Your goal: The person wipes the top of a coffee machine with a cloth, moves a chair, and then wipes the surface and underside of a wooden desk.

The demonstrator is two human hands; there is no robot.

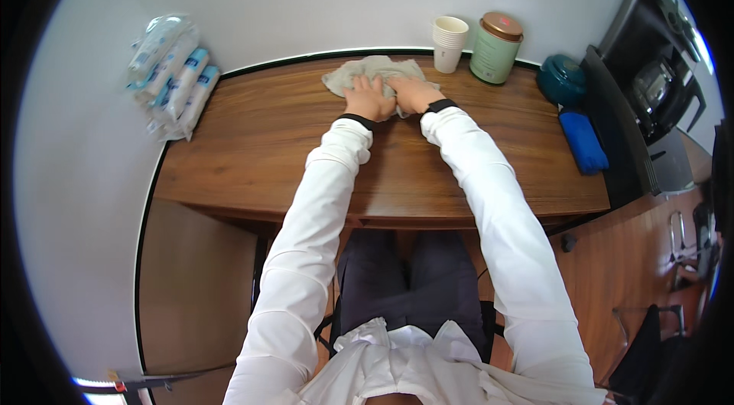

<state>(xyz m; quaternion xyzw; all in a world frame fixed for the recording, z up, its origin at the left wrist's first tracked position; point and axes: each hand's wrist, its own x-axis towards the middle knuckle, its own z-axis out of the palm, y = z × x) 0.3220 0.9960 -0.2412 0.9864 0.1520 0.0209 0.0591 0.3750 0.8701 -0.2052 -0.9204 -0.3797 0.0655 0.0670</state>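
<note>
A crumpled light grey cloth (373, 66) lies on the wooden desk (258, 153), close to the wall. Both of my arms stretch forward over the desktop. My left hand (369, 100) rests palm down on the front part of the cloth, fingers spread. Beside it, my right hand (414, 94) presses flat on the cloth's right part, its fingers pointing inward to the left. The two hands nearly touch. The cloth beneath the palms is hidden.
At the back stand stacked paper cups (448, 47) and a green canister (496, 49) with a copper lid. On the right are a teal pot (562, 79), a folded blue cloth (582, 141) and a coffee maker (654, 90). Plastic-wrapped packs (175, 78) sit at the left.
</note>
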